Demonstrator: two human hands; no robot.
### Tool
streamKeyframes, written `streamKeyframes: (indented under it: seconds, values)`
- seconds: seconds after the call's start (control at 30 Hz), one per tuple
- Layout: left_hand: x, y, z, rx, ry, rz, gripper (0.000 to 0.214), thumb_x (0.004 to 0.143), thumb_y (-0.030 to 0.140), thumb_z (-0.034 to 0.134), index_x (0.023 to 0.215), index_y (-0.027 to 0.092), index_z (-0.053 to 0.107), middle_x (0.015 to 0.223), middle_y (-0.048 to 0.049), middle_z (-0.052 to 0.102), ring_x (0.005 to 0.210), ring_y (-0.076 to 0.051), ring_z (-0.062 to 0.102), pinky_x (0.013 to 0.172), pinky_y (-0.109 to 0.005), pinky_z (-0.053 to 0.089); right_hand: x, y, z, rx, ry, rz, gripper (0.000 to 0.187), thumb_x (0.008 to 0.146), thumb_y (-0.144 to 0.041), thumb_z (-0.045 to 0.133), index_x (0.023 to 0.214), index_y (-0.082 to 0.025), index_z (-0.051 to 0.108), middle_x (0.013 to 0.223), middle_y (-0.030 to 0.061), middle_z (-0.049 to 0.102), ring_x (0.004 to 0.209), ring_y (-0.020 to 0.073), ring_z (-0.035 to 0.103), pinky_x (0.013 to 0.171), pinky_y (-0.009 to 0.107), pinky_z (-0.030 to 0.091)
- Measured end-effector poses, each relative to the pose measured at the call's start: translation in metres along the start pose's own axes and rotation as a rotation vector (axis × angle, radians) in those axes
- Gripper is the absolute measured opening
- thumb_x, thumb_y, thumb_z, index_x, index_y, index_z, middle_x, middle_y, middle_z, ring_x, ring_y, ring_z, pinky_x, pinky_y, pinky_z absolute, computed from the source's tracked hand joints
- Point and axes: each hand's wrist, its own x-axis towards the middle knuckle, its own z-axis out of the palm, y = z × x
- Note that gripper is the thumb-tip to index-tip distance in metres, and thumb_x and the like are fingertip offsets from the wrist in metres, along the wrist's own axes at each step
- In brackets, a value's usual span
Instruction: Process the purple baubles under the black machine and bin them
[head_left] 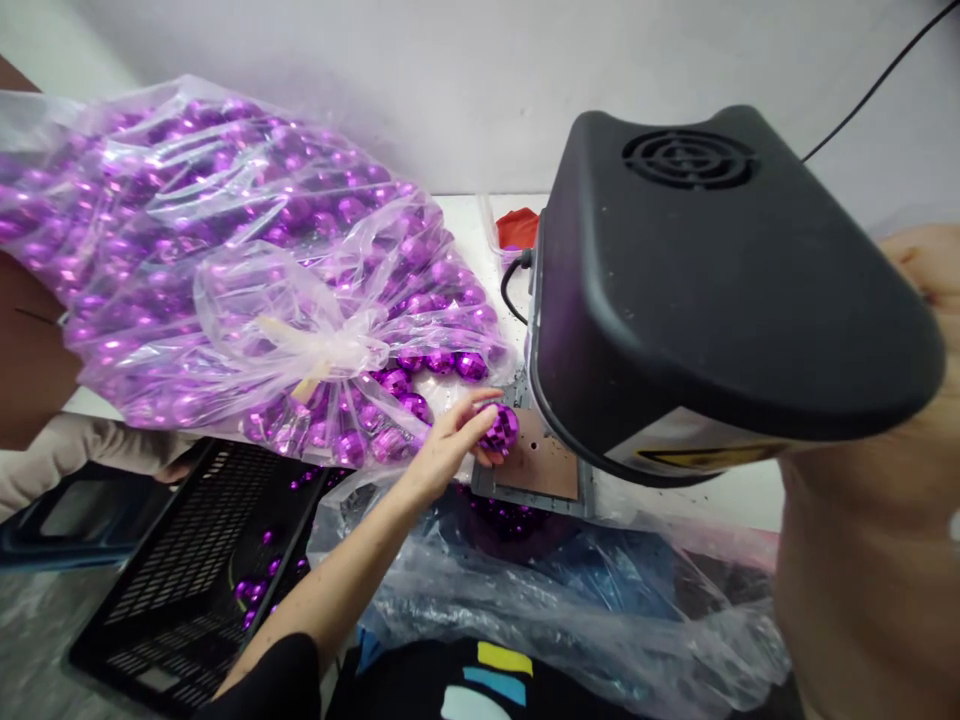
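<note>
My left hand [459, 436] is closed on a shiny purple faceted bauble [501, 430], gripped between thumb and fingers. It holds the bauble over the left edge of a brown plate [536, 456] with a small hole, lying on a grey metal base. Above and to the right looms the black housing [720, 280] of a machine, with a round vent on top and a yellow warning label. My right hand [919, 262] is at the housing's far right side; its fingers are hidden behind it. Left of my left hand, a knotted clear plastic bag [247, 260] bulges with purple baubles.
A black slotted crate [161, 560] stands low at left with several small purple baubles, beside another person's hand [174, 472]. Clear plastic sheeting [570, 590] spreads across my lap. A clear container [495, 235] with red material stands behind the machine.
</note>
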Motion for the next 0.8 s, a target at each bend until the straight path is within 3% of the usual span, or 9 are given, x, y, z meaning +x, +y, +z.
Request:
streamKeyframes:
  seconds: [0.07,0.13,0.3,0.53,0.63,0.8]
  values:
    - [-0.006,-0.007,0.013,-0.166,-0.058,-0.139,0.052,0.089,0.06,0.06,0.121,0.019,0.068,0.081,-0.0015,0.069,0.059,-0.012,0.059,0.054,-0.022,0.046,0.001,-0.001,0.0,0.005,-0.004,0.003,0.031,0.095,-0.035,0.05,0.079,-0.009,0.057,0.065,-0.0019,0.038,0.064,-0.0034,0.034,0.059,0.019,0.02]
    - [-0.009,-0.013,0.022,-0.183,-0.055,-0.14,0.05,0.085,0.055,0.067,0.12,0.019,0.069,0.086,-0.0023,0.071,0.062,-0.012,0.06,0.055,-0.021,0.047,0.001,-0.002,0.0,0.013,-0.003,-0.021,0.031,0.094,-0.035,0.05,0.078,-0.009,0.057,0.065,-0.0016,0.036,0.065,-0.003,0.033,0.06,0.02,0.02]
    - [-0.007,-0.02,0.034,0.04,-0.024,0.071,0.05,0.084,0.051,0.073,0.123,0.02,0.064,0.11,-0.0069,0.073,0.096,-0.021,0.068,0.087,-0.032,0.057,0.001,-0.004,-0.003,-0.031,-0.015,-0.041,0.033,0.095,-0.036,0.046,0.079,-0.009,0.056,0.067,-0.002,0.033,0.065,-0.0038,0.029,0.062,0.022,0.019]
    - [-0.003,-0.042,0.048,0.49,0.018,0.437,0.053,0.092,0.05,0.065,0.135,0.023,0.053,0.126,-0.0126,0.067,0.118,-0.028,0.063,0.103,-0.046,0.052,0.001,-0.005,-0.003,-0.039,-0.019,-0.052,0.037,0.095,-0.041,0.046,0.078,-0.01,0.056,0.063,-0.0021,0.033,0.061,-0.0031,0.031,0.061,0.022,0.018]
    - [-0.002,-0.046,0.053,0.612,0.037,0.486,0.052,0.091,0.052,0.065,0.133,0.023,0.056,0.131,-0.0131,0.064,0.123,-0.03,0.06,0.104,-0.049,0.05,0.0,-0.004,-0.003,-0.023,-0.044,-0.058,0.035,0.096,-0.04,0.046,0.08,-0.01,0.056,0.058,-0.0026,0.034,0.057,-0.0025,0.032,0.06,0.022,0.018]
    - [0.001,-0.046,0.057,0.63,-0.003,0.434,0.049,0.088,0.059,0.062,0.122,0.023,0.064,0.118,-0.0106,0.069,0.114,-0.03,0.062,0.105,-0.049,0.049,0.0,-0.003,-0.004,0.002,-0.032,-0.069,0.037,0.097,-0.041,0.045,0.079,-0.01,0.055,0.061,-0.0024,0.034,0.062,-0.0031,0.033,0.062,0.021,0.02]
